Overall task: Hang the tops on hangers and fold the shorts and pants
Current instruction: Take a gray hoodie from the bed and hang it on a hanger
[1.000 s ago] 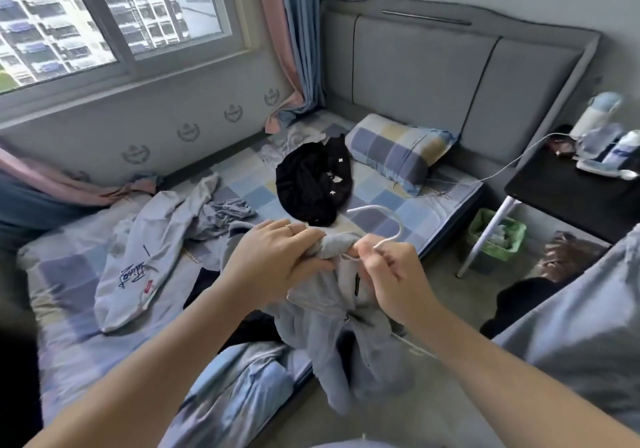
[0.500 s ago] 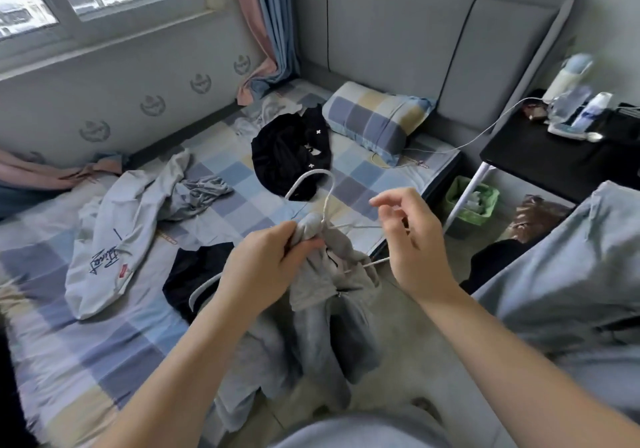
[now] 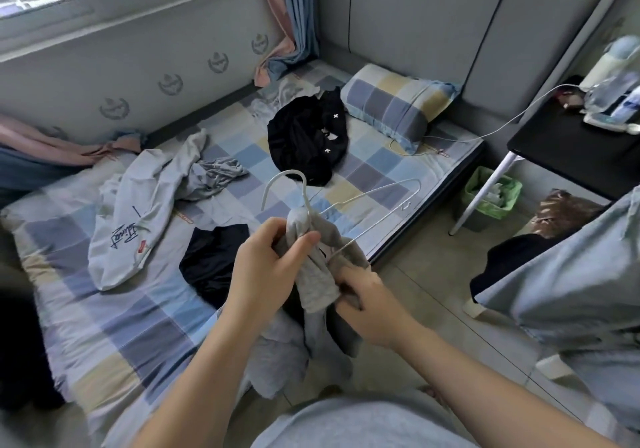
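**Now mind a limp top on a springy hanger**

Your left hand (image 3: 266,274) has its grip clamped on the bunched neck of the soft grey cotton top (image 3: 317,288), right where the hook of the thin white wire hanger (image 3: 291,172) rises out of the cloth. Your right hand (image 3: 367,304) is lower down, its grip closed on a fold of the same top. The garment hangs in the air between your hands, just off the near edge of the checked-sheet bed (image 3: 114,326).

Judge the top as light and completely floppy. It will not keep any shape you give it, and it will sag and slide off a smooth wire arm if you let go early. The hanger looks thin enough to flex and twist, so hold it at the stiff junction under the hook, not out on an arm.

One hanger arm pokes out bare toward the bed's right edge, so that shoulder is probably not yet seated. Take the cloth at the shoulder seam or collar edge, where it is doubled and least stretchy, and draw it over the tip. Pulling on loose body fabric would likely just bunch it.
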The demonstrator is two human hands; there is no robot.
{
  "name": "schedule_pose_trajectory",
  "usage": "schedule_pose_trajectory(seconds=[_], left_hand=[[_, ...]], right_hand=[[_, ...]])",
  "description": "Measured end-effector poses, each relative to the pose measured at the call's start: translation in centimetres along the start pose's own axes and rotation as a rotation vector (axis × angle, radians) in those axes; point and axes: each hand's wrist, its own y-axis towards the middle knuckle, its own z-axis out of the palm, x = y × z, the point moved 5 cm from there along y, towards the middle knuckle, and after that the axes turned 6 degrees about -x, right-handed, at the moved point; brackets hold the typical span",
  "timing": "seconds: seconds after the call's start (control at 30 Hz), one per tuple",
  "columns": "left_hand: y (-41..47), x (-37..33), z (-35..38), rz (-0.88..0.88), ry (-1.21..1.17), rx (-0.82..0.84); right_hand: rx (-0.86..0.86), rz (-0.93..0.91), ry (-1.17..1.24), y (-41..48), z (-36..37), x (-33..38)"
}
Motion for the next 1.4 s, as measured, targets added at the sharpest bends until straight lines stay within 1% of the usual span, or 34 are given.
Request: schedule_pose_trajectory(seconds=[0.07, 0.13, 0.17, 0.23, 0.3, 0.37, 0.47, 0.53, 0.63, 0.7, 0.77, 0.8, 0.87, 0.93, 1.0, 1.1, 1.23, 1.3, 1.33, 1.37, 1.4], left_hand=[[0.0, 0.6, 0.0, -0.057, -0.068, 0.016], [-0.1, 1.0, -0.1, -0.090, -0.109, 0.038], [-0.2, 1.1, -0.4, -0.083, -0.102, 0.050], [-0.1, 1.4, -1.1, -0.053, -0.067, 0.068], [0.1, 1.8, -2.2, -0.036, -0.029, 0.058], [0.2, 2.3, -3.0, -0.043, 0.018, 0.065], [0.0, 2.8, -3.4, -0.072, 0.035, 0.137], [-0.1, 3.0, -3.4, -0.077, 0.051, 0.171], [0.2, 3.3, -3.7, -0.092, 0.115, 0.200], [0.3, 3.5, -3.9, -0.087, 0.168, 0.206], [0.3, 3.4, -3.8, -0.072, 0.226, 0.203], [0.3, 3.2, -3.5, -0.064, 0.257, 0.207], [0.1, 2.6, -2.4, -0.048, 0.302, 0.228], [-0.1, 1.5, -0.8, -0.023, 0.309, 0.253], [-0.2, 0.4, 0.6, 0.014, 0.308, 0.275], [0.1, -0.4, 1.3, 0.051, 0.297, 0.272], [0.0, 0.5, 1.4, -0.004, 0.205, 0.296], [-0.5, 0.6, 1.8, -0.001, 0.188, 0.312], [-0.6, 0.4, 2.0, 0.029, 0.203, 0.290], [-0.7, 0.3, 2.0, 0.065, 0.237, 0.231], [-0.6, 0.2, 1.9, 0.084, 0.280, 0.134]], right_hand=[[0.071, 0.027, -0.025, -0.3, 0.9, -0.6], [0.171, 0.060, -0.251, -0.2, 1.7, -2.2], [0.214, 0.081, -0.379, 0.1, 1.6, -3.2], [0.258, 0.141, -0.553, 0.4, 0.9, -5.1], [0.211, 0.197, -0.648, 0.6, -0.7, -7.0], [0.124, 0.227, -0.726, 0.6, -2.9, -8.5], [0.078, 0.249, -0.790, 0.8, -5.2, -9.7], [0.023, 0.250, -0.755, 1.1, -6.3, -10.0], [-0.079, 0.238, -0.638, 1.4, -8.2, -9.7], [-0.102, 0.212, -0.575, 1.7, -9.0, -8.7], [-0.107, 0.205, -0.456, 2.1, -9.5, -7.2], [-0.101, 0.193, -0.382, 2.3, -9.7, -6.1], [-0.056, 0.088, -0.286, 2.9, -9.5, -3.0], [0.033, -0.034, -0.247, 3.2, -8.4, 0.5], [0.113, -0.090, -0.150, 3.3, -7.0, 3.3], [0.161, -0.024, 0.040, 3.3, -6.1, 5.1], [0.223, 0.053, -0.017, 3.4, -6.3, 4.5], [0.223, 0.122, -0.001, 3.2, -6.4, 4.1], [0.214, 0.158, 0.025, 3.1, -6.3, 3.9], [0.200, 0.194, 0.059, 3.0, -6.3, 3.8], [0.186, 0.227, 0.100, 2.9, -6.4, 3.6]])
